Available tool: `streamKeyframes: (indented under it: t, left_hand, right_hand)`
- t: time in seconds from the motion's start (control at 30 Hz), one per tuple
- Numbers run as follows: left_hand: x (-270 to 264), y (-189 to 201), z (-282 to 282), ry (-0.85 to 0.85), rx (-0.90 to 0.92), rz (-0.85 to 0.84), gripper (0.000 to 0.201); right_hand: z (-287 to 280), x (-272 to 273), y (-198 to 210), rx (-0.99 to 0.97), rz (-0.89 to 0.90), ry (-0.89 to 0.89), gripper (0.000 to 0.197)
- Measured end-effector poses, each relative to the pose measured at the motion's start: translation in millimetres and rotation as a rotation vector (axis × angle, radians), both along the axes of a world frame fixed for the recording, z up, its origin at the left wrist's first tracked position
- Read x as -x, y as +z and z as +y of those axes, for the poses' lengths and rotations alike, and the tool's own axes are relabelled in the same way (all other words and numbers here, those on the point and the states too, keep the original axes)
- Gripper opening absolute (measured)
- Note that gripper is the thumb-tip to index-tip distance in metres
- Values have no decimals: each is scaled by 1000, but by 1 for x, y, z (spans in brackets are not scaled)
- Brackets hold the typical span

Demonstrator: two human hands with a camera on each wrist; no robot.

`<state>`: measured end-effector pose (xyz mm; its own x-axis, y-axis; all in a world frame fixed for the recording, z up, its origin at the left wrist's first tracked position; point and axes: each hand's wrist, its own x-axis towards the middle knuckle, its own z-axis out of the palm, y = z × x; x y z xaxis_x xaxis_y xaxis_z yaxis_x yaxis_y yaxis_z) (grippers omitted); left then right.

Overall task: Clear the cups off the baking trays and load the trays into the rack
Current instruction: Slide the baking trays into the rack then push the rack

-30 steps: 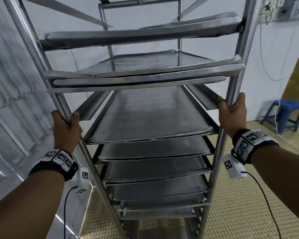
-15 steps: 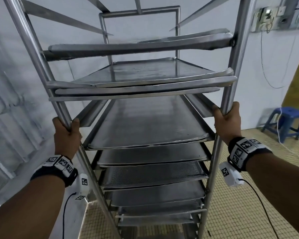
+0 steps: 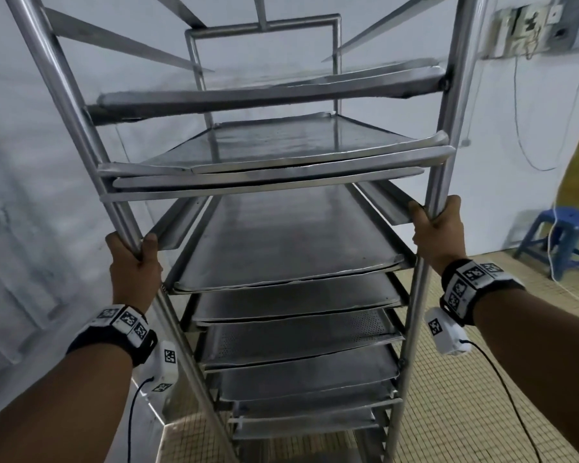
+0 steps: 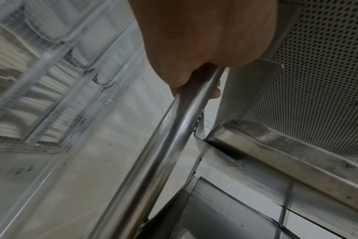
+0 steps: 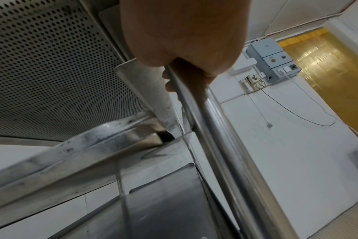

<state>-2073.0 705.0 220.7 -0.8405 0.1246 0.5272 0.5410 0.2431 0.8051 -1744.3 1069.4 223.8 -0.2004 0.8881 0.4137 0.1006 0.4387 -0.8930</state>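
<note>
A tall steel tray rack [image 3: 448, 105] fills the head view, loaded with several metal baking trays [image 3: 281, 242]; one of the lower trays is perforated [image 3: 298, 335]. My left hand [image 3: 132, 262] grips the rack's near left upright [image 3: 81, 128], fingers curled round the tube [image 4: 174, 129]. My right hand [image 3: 438, 228] grips the near right upright, seen again as a shiny post [image 5: 221, 137] in the right wrist view. No cups are in view.
A metal-clad wall [image 3: 20, 195] runs close along the left. A blue plastic stool [image 3: 562, 238] stands on the tiled floor [image 3: 465, 412] at the right, beside a yellow strip curtain [image 5: 327, 72]. Switch boxes and hanging cables [image 3: 528, 25] are on the white wall behind.
The rack has shifted lower and slightly left in my view over the second, and the stool has slid right. Both hands keep the same grip on the uprights.
</note>
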Motion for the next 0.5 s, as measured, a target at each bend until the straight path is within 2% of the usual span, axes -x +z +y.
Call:
streamKeyframes:
  t: [0.23, 0.5]
  left_hand:
    - [41, -3, 50, 27, -34, -19, 39]
    - [78, 2, 98, 81, -19, -16, 33]
  right_hand:
    - [60, 53, -5, -28, 2, 40, 39]
    - [121, 106, -6, -26, -14, 81, 38]
